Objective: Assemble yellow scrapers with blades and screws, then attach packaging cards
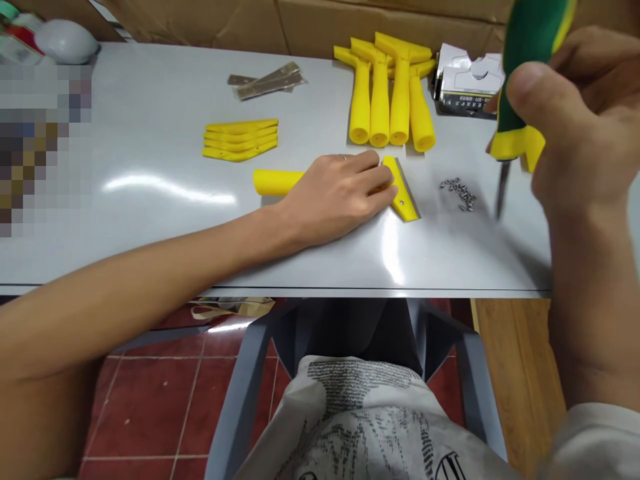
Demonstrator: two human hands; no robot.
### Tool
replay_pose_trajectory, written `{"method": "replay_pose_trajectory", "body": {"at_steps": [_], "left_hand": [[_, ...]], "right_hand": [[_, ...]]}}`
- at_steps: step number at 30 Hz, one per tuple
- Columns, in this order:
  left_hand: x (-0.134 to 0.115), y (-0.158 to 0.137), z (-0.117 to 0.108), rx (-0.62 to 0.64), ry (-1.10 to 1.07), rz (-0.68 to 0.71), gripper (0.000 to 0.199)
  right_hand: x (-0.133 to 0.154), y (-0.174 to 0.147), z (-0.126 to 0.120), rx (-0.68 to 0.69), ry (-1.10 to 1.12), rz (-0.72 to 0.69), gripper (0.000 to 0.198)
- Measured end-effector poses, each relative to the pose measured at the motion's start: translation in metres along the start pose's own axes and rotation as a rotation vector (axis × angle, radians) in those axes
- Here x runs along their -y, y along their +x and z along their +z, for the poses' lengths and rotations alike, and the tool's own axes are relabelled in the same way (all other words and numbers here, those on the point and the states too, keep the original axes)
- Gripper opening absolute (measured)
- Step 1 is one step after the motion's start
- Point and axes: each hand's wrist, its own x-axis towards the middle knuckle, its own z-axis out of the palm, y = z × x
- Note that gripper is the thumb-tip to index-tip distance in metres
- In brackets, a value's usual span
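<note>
This looks like screwing work: press the yellow scraper [403, 207] flat, stand the screwdriver [531, 53] straight up, and turn it gently. Fingers should stay off the thin blade [405, 181]. The left hand [337, 193] curls over the scraper, with its head poking out past the fingertips. The right hand [585, 120] is wrapped around the screwdriver. Little screws [461, 195] lie between both hands.

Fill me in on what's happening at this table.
A person's left hand holds a yellow plastic scraper against the glossy white table. The right hand holds a green-and-yellow screwdriver tip down, clear of the scraper. A loose scatter of small silver screws lies between the two, and four yellow T-shaped plastic handles rest farther back.
</note>
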Motion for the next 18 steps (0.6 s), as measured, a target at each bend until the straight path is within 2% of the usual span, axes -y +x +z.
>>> {"method": "replay_pose_trajectory", "body": {"at_steps": [3, 8, 11, 15, 18], "left_hand": [[-0.002, 0.001, -0.004, -0.008, 0.059, 0.039, 0.032], [-0.003, 0.002, -0.004, -0.091, -0.003, 0.033, 0.027], [-0.003, 0.001, -0.001, -0.145, -0.017, -0.009, 0.025], [-0.002, 0.000, 0.003, -0.162, -0.061, -0.097, 0.025], [-0.002, 0.000, 0.005, -0.180, -0.077, -0.116, 0.021]], "right_hand": [[0.000, 0.003, -0.015, 0.003, -0.152, 0.044, 0.068], [-0.009, 0.011, -0.043, -0.029, -0.436, 0.136, 0.046], [-0.015, 0.015, -0.048, 0.023, -0.547, 0.155, 0.047], [-0.021, 0.019, -0.047, 0.138, -0.590, 0.158, 0.051], [-0.023, 0.019, -0.046, 0.155, -0.649, 0.146, 0.054]]}}
